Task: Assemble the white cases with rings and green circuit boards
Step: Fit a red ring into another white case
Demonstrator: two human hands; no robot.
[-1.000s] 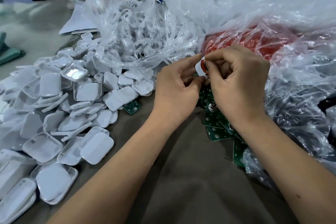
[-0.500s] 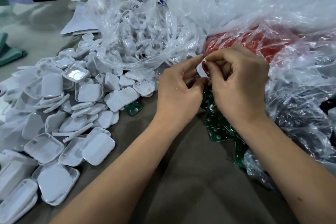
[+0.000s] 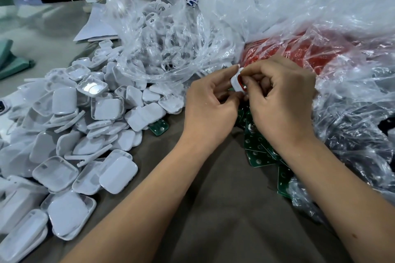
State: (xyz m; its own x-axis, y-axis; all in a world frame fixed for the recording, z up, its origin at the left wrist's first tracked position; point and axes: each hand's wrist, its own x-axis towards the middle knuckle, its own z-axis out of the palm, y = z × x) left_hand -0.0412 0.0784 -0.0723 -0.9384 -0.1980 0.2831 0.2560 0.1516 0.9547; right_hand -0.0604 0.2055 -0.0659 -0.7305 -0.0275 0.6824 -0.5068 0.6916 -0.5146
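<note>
Rounded glossy white case (image 3: 235, 81), red ring (image 3: 239, 80), between 2 pinching hands (image 3: 210, 107) (image 3: 282, 100)

Your white case (image 3: 235, 81) carried a red ring (image 3: 239, 80). The circuit boards (image 3: 257, 153) were green with silver dots. The cloth (image 3: 213, 209) was brown.

Bright, even light from overhead fills the scene, with only soft shadows beneath the forearms on the tabletop (image 3: 213, 209). Glare sparkles on the crumpled clear plastic bags (image 3: 310, 17) and one white case (image 3: 92, 87). Wide-angle bending curves the edges; the far background is slightly soft.
</note>
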